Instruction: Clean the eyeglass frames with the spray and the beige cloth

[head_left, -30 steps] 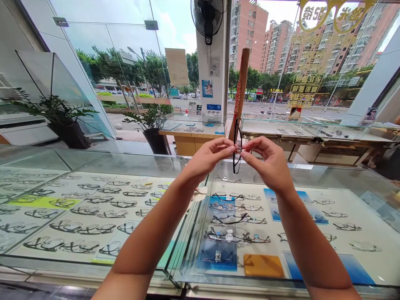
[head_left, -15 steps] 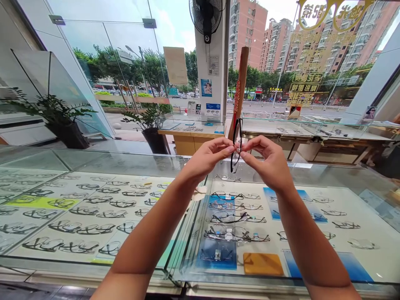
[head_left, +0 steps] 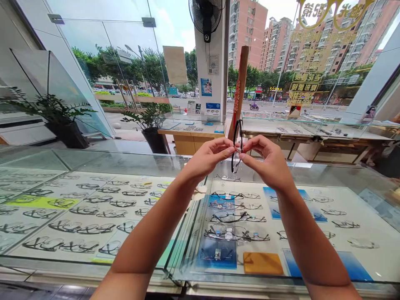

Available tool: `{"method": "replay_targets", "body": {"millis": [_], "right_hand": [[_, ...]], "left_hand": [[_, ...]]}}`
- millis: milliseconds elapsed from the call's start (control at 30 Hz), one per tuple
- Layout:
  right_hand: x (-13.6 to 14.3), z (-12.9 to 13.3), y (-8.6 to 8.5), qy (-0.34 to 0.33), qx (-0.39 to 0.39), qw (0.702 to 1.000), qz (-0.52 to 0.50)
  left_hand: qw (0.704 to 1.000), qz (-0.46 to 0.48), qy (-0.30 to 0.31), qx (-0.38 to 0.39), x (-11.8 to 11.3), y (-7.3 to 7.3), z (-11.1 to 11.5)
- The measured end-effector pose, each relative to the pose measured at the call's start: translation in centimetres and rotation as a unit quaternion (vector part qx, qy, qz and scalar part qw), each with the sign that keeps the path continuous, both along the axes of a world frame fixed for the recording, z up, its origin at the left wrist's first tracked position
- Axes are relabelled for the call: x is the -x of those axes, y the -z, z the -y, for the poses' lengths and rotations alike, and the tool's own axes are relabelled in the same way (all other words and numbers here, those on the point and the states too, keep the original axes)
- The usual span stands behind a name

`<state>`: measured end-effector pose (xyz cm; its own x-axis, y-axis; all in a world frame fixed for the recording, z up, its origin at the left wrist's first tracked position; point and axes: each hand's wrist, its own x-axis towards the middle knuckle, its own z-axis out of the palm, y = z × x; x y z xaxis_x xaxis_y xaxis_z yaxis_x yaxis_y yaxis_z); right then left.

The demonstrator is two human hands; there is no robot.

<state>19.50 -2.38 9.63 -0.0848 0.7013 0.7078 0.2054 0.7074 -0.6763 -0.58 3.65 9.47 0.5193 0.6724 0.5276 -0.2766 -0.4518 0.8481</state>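
Note:
Both hands pinch one pair of dark-rimmed eyeglasses [head_left: 239,127], held upright on end above the glass counter. My left hand [head_left: 211,156] grips it near the middle from the left, thumb and fingertips pressed together. From the right, my right hand [head_left: 265,160] has thumb and forefinger closed at the same spot, close to the bridge. The fingertips cover part of the frame there. Below the hands, rows of eyeglasses [head_left: 236,232] lie inside the display case.
The glass counter [head_left: 93,162] spans the view, with many spectacles on its left side. An orange-brown case [head_left: 263,263] and blue cards [head_left: 328,264] lie inside it at right. Beyond are a wooden post [head_left: 243,62], potted plants [head_left: 154,137] and another display counter [head_left: 334,143].
The eyeglasses and both hands stay nearly in place, with only a very slight shift of the glasses. A scooter has come into view on the street outside.

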Motion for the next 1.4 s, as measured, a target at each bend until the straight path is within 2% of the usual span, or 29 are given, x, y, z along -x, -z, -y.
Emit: {"method": "replay_targets", "body": {"millis": [267, 400, 467, 567, 667, 800, 900, 967, 1133, 1333, 1400], "right_hand": [[-0.7, -0.3, -0.1, -0.021, 0.016, 1.000, -0.017], [-1.3, -0.4, -0.2, -0.037, 0.018, 0.999, -0.021], [-1.7, -0.3, -0.4, -0.021, -0.003, 1.000, -0.015], [-2.2, 0.1, -0.7, 0.060, -0.060, 0.996, -0.006], [-2.6, 0.5, -1.1, 0.167, -0.123, 0.978, 0.004], [-2.0, 0.8, -1.1, 0.260, -0.198, 0.944, 0.034], [-0.9, 1.2, -0.7, 0.318, -0.285, 0.904, 0.033], [-0.1, 1.6, -0.4, 0.313, -0.311, 0.897, 0.035], [0.9, 1.6, -0.2, 0.220, -0.210, 0.948, 0.093], [-0.2, 0.6, -0.2, 0.249, -0.203, 0.944, 0.073], [-0.4, 0.6, -0.3, 0.240, -0.195, 0.949, 0.063]], "left_hand": [[1.000, -0.007, 0.021, 0.002, 0.5, 0.0, -0.4], [0.998, -0.030, 0.048, 0.017, 1.4, -0.6, -0.3], [0.997, -0.042, 0.057, 0.025, 2.1, -1.0, -0.2], [0.996, -0.063, 0.059, 0.020, 3.1, -1.7, -0.1], [0.995, -0.082, 0.056, 0.006, 3.8, -2.2, -0.1], [0.997, -0.059, 0.040, 0.013, 3.4, -2.0, -0.1], [0.999, -0.016, 0.022, 0.029, 2.2, -1.4, -0.1], [0.999, 0.000, 0.019, 0.036, 1.4, -1.0, -0.1], [0.998, 0.001, 0.056, 0.034, 1.0, -0.4, -0.3], [0.996, -0.037, 0.081, 0.026, 1.4, -0.7, -0.2], [0.995, -0.047, 0.079, 0.025, 1.4, -0.8, -0.1]]}}
